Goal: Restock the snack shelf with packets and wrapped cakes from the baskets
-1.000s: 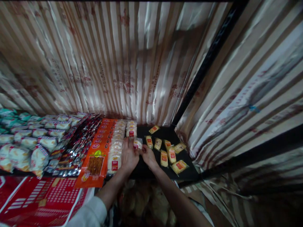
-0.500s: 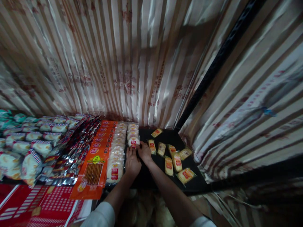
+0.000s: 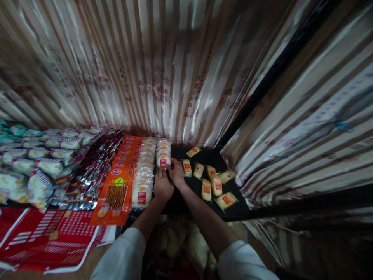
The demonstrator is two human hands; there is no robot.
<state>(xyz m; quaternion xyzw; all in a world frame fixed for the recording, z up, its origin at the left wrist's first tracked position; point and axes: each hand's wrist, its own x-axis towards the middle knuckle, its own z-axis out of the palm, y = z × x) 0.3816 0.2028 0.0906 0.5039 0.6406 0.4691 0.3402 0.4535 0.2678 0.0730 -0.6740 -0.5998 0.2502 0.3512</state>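
Note:
My left hand (image 3: pixel 162 185) and my right hand (image 3: pixel 176 172) meet on a black shelf (image 3: pixel 192 194), both touching a small white snack packet with a red label (image 3: pixel 163 161) at the near end of a short row of the same packets. My fingers rest on its lower edge; whether either hand grips it I cannot tell. A longer row of white packets (image 3: pixel 142 182) lies just left of my left hand. Several loose yellow packets (image 3: pixel 211 182) are scattered to the right of my right hand.
Orange snack bags (image 3: pixel 118 186), dark shiny packets (image 3: pixel 93 171) and white puffed bags (image 3: pixel 37 171) fill the shelf to the left. A red printed box (image 3: pixel 43 237) sits at lower left. Striped shiny sheeting (image 3: pixel 163 77) walls the back and right. Pale bags (image 3: pixel 180 241) lie below the shelf.
Both hands have moved farther back on the shelf, carrying the white packet up to the end of the short row. The camera has tilted, showing more of my sleeves.

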